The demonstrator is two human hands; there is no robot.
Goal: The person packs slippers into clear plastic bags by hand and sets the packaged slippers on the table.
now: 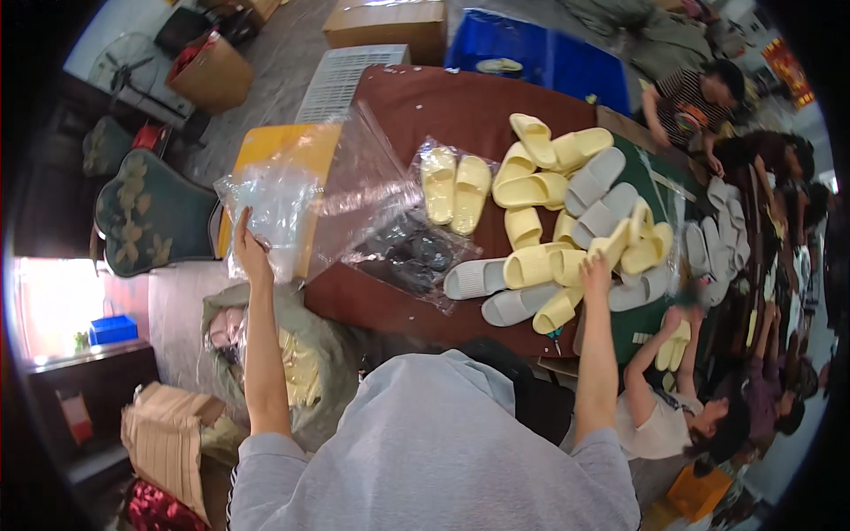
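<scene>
My left hand (251,243) lies against the left edge of clear plastic bags (282,208), fingers stretched out and thumb apart. These bags rest on a yellow-orange board (323,146). My right hand (595,273) is closed on a yellow slipper (611,244) at the right part of a pile. Around it lie more yellow slippers (531,267) and grey slippers (516,305), heaped loosely. Between my hands, a pair of yellow slippers (456,190) lies side by side on a clear bag. Nearer me, crumpled clear plastic (407,252) covers something dark.
Under these lies a brown-red tabletop (443,106), with a green surface (633,155) to its right. Co-workers (660,411) handle slippers along the right. A patterned chair (146,212) stands left, and a sack (310,354) of slippers sits below the table's left end.
</scene>
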